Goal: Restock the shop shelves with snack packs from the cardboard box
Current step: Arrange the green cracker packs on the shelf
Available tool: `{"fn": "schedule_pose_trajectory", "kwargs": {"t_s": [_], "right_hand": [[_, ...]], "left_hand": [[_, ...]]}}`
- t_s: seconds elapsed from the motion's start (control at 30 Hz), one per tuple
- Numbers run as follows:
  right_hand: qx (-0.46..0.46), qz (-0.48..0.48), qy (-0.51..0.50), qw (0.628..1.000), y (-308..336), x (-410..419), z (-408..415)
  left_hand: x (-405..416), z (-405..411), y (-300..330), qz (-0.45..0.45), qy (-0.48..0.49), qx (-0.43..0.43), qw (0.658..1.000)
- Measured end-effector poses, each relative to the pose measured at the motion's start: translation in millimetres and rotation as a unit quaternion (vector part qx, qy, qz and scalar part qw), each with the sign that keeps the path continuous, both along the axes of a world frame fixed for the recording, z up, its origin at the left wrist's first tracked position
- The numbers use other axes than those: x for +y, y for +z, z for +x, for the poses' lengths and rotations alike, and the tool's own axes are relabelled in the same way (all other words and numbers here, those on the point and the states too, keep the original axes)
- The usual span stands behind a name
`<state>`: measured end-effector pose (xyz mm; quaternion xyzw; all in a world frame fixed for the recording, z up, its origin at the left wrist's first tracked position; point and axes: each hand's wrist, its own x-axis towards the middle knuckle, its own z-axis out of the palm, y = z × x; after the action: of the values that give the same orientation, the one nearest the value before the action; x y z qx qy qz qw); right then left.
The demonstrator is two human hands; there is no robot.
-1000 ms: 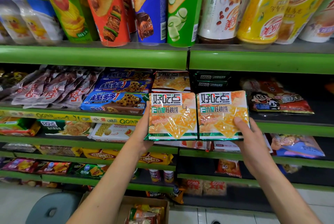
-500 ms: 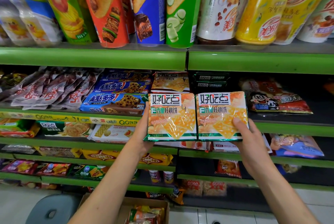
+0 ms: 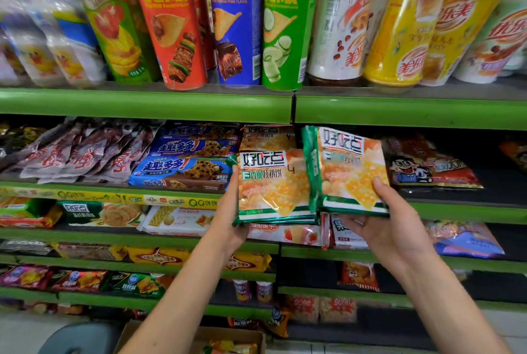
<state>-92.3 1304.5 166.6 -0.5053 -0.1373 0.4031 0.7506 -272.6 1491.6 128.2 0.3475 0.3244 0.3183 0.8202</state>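
Restocking is in progress, not complete. The left hand (image 3: 231, 219), at lower centre of the frame, is gripping one orange-and-yellow foil biscuit pack with green edging (image 3: 273, 185) by its left edge, fingers wrapped behind and thumb on the front. The right hand (image 3: 390, 228), right of centre, is holding a second matching green-edged biscuit pack (image 3: 350, 168), thumb pressing its front and fingers underneath; this pack is tilting with its left edge raised. Both packs are hanging in front of the second green metal shelf (image 3: 456, 211), not yet resting on it. One identical pack (image 3: 268, 136) is already lying on that shelf, directly behind the left-hand pack; whether more are stacked beneath it cannot be told. The bay to the right of the divider, behind the right-hand pack, is looking dark and largely unfilled, and I judge it to be the likely destination. The brown cardboard box (image 3: 194, 336), at bottom centre, is sitting open on the floor with some colourful packs (image 3: 231, 346) showing inside, their number not readable, so further trips are remaining. Count: two packs in hand, one matching pack on the shelf, one box. On the top shelf, four tall crisp tubes (image 3: 174, 19) are standing, and three blue chocolate-chip cookie boxes (image 3: 182, 171) are lying stacked left of the biscuit packs.
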Motion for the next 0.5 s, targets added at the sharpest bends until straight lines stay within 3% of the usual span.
{"fn": "schedule_pose_trajectory", "kwargs": {"t_s": [0.23, 0.33, 0.5], "right_hand": [[-0.119, -0.081, 0.076, 0.987, -1.1, 23.0, -32.2], [-0.168, -0.115, 0.058, 0.977, -3.1, 29.0, -39.8], [-0.153, -0.152, 0.032, 0.976, 1.6, 33.2, -43.2]], "left_hand": [[-18.2, 8.5, 5.8, 0.04, 0.003, 0.027, 0.999], [-24.0, 11.0, 8.2, 0.066, 0.022, 0.066, 0.995], [-36.5, 17.0, 21.4, 0.103, 0.049, 0.076, 0.991]]}}
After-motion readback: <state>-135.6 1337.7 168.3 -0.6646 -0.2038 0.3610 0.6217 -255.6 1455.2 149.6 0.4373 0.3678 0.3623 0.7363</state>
